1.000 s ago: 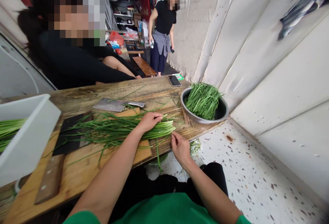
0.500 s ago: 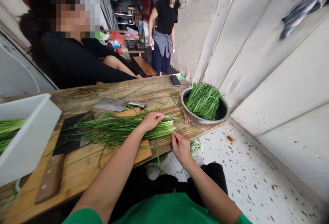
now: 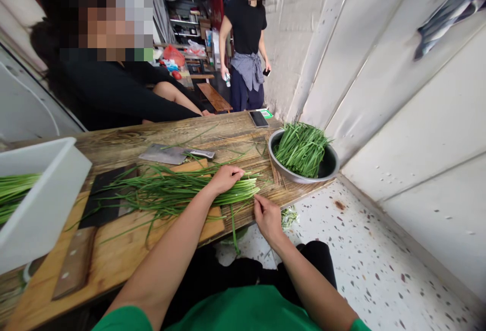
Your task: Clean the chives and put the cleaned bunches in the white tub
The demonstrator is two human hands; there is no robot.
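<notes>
A loose bundle of garlic chives [image 3: 167, 189] lies across the wooden cutting board [image 3: 114, 265], pale stem ends toward the right. My left hand [image 3: 227, 178] rests on the bundle near those ends, fingers curled and closed on chives. Just in front of the stem tips, my right hand [image 3: 268, 217] is closed in a pinch; whatever is between its fingertips is too small to make out. One cleaver with a wooden handle [image 3: 74, 265] lies on the board, its dark blade partly under the leaves. Behind the bundle lies a second cleaver [image 3: 165, 154].
A metal basin [image 3: 334, 161] heaped with chives stands at the table's right end, beside thin sticks [image 3: 275, 166]. A white bin [image 3: 45, 184] with more chives is at left. A phone [image 3: 258, 119] lies at the far edge. One person sits across the table; another stands beyond it.
Both my hands stay almost where they were over the chives. The standing person has come a little closer, and a dark phone now shows in one of their hands.
</notes>
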